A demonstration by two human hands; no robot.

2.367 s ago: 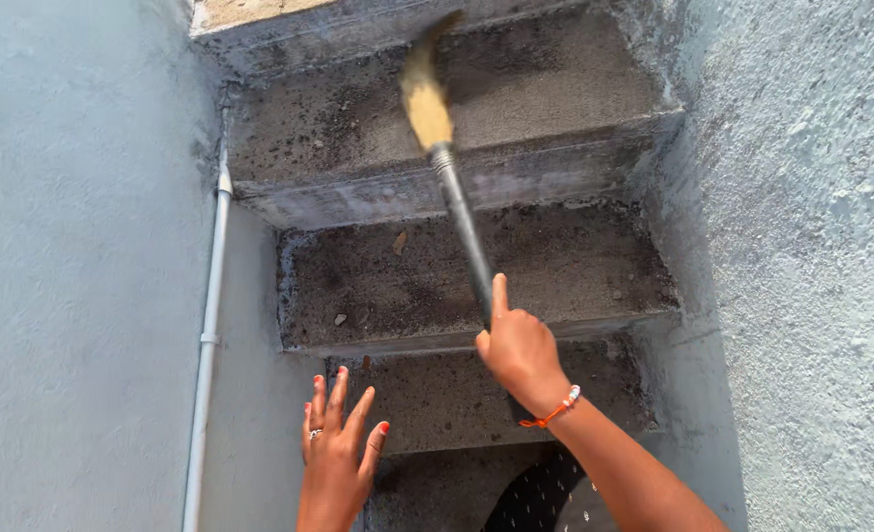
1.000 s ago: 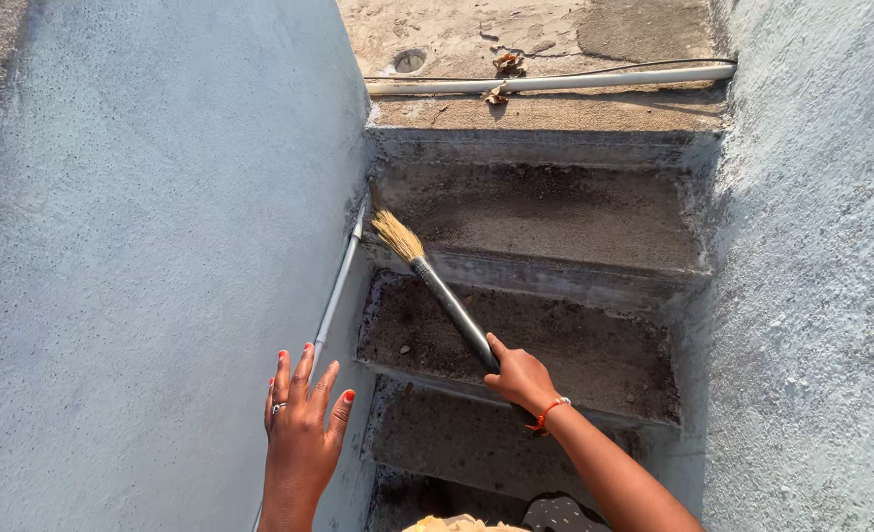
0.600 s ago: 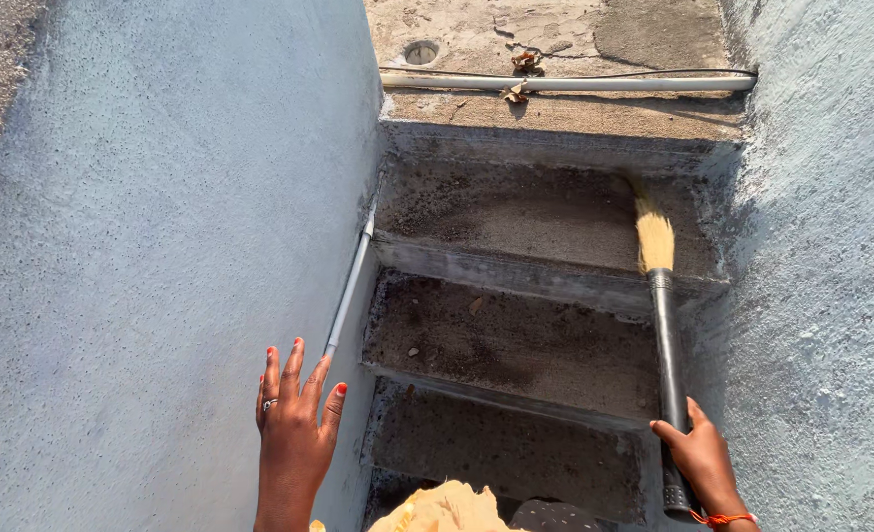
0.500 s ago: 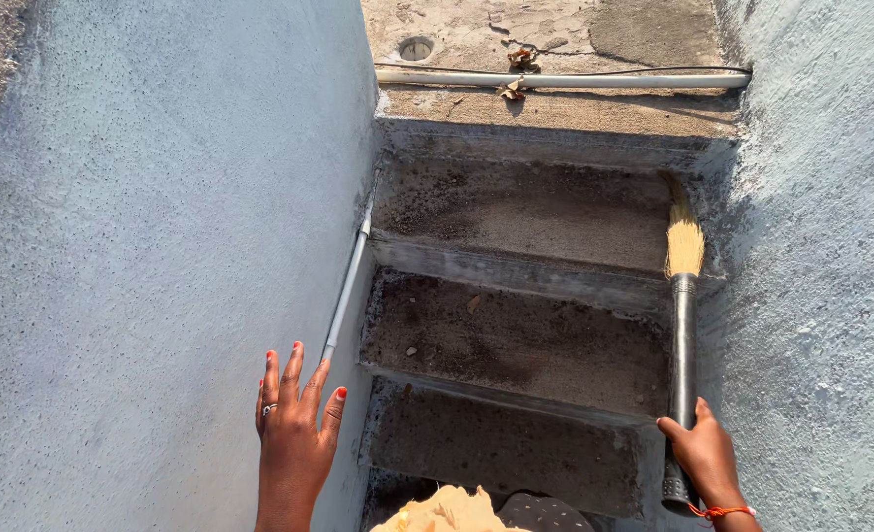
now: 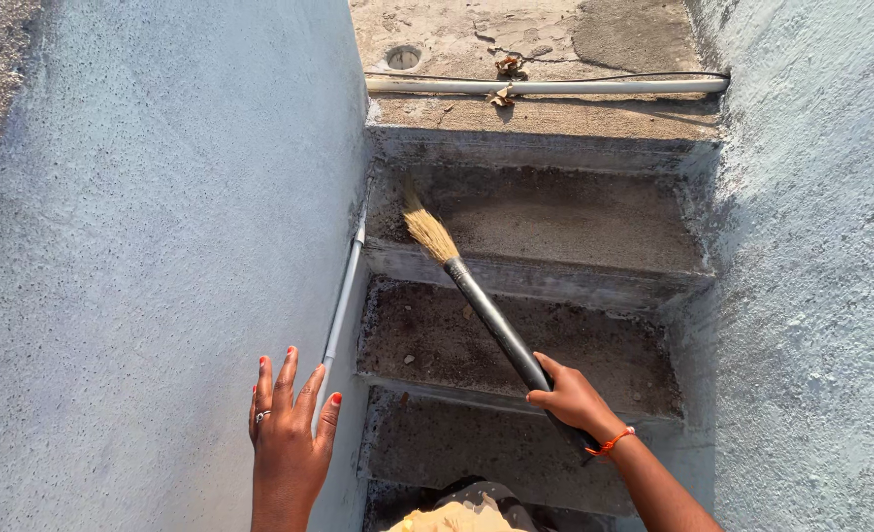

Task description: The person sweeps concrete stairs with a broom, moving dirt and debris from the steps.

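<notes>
The right hand (image 5: pixel 572 399), with an orange cord bracelet (image 5: pixel 611 442) at the wrist, is closed around the lower part of the dark metal handle of a short broom with straw-coloured bristles (image 5: pixel 476 296); the butt of the handle sticks out just behind the wrist. From that grip the broom slants up and to the left across the narrow grey concrete staircase (image 5: pixel 525 345), and its bristle tuft rests near the left end of the top step, close to the corner where the step meets the wall. The left hand (image 5: pixel 286 433) holds nothing: it is open with the fingers spread, red-painted nails and a ring showing, its palm laid flat on the pale blue rough-plastered wall (image 5: pixel 161 256) left of the staircase, well apart from the broom. Just beside that hand a thin grey pipe (image 5: pixel 342 296) runs up along the wall's edge next to the steps. The treads are dark with dirt and grit. Above the top step lies a sunlit concrete landing (image 5: pixel 555 39), with a white pipe (image 5: pixel 545 86) lying across it, a few dry leaves (image 5: pixel 505 67) against the pipe, and a small round drain hole (image 5: pixel 403 56). A second pale plastered wall (image 5: pixel 811 246) closes the right side of the staircase.
</notes>
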